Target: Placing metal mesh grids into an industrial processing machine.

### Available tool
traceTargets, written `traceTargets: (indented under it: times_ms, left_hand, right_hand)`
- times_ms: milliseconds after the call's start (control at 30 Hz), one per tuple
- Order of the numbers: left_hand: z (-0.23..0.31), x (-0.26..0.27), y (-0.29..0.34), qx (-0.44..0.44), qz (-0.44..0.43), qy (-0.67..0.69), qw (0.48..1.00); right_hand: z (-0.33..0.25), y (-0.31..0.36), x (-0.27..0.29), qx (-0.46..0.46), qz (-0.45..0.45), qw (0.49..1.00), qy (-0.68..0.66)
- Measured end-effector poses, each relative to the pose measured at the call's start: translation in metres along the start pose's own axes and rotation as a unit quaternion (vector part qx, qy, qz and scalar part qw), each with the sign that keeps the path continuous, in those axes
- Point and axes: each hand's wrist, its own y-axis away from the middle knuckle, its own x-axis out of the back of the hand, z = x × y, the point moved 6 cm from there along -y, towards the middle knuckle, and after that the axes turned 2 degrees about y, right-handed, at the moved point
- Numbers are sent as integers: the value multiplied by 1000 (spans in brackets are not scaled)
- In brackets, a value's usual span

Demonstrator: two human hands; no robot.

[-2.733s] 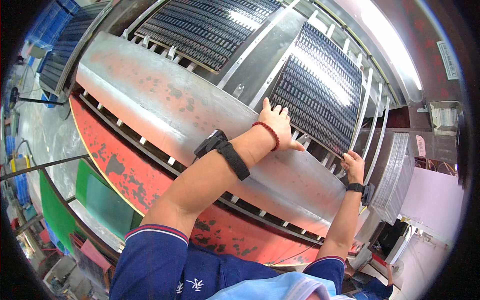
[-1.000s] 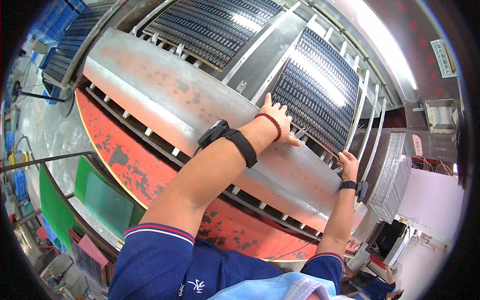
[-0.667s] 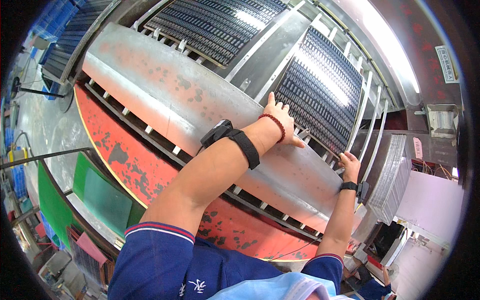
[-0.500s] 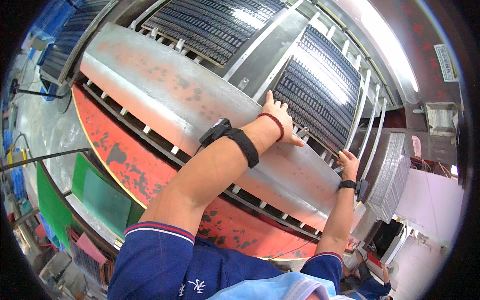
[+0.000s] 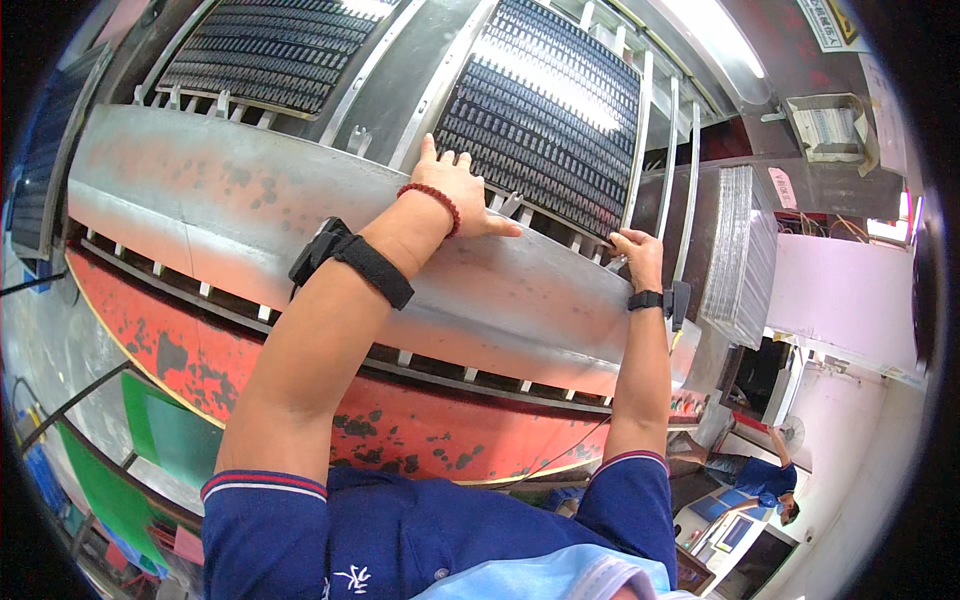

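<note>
A dark flat panel (image 5: 540,120), printed with rows of small pale shapes and shining under the lamp, lies between metal rails beyond a grey metal ledge. My left hand (image 5: 455,195) is at its near left corner, fingers spread and thumb pointing right along the near edge; whether the fingertips press on the panel I cannot tell. At the near right corner my right hand (image 5: 642,255) pinches the panel's edge between thumb and fingers. A second panel of the same kind (image 5: 270,55) lies to the left, beyond a rail, with neither hand on it.
The worn grey and red ledge (image 5: 250,190) runs between me and the panels. Small metal clips (image 5: 358,140) line its far side. A stack of thin sheets (image 5: 740,255) stands at right. Green boards (image 5: 110,480) are at lower left. Another person (image 5: 765,480) is at far right.
The view has swung to the right, so the machine and panels appear farther left. Both hands keep their places at the panel's near corners.
</note>
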Motion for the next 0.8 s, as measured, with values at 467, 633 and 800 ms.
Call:
traceTargets:
  times_ms: [467, 633, 800]
  left_hand:
    - [1, -4, -5, -4, 0, -9, 1000]
    - [9, 1, -5, -11, 30, -10, 999]
    - [6, 2, 1, 2, -3, -18, 1000]
  right_hand:
    - [-7, 9, 4, -55, -7, 996, 71]
    - [3, -3, 11, 52, 37, 987, 147]
    - [-33, 22, 9, -7, 65, 971, 231]
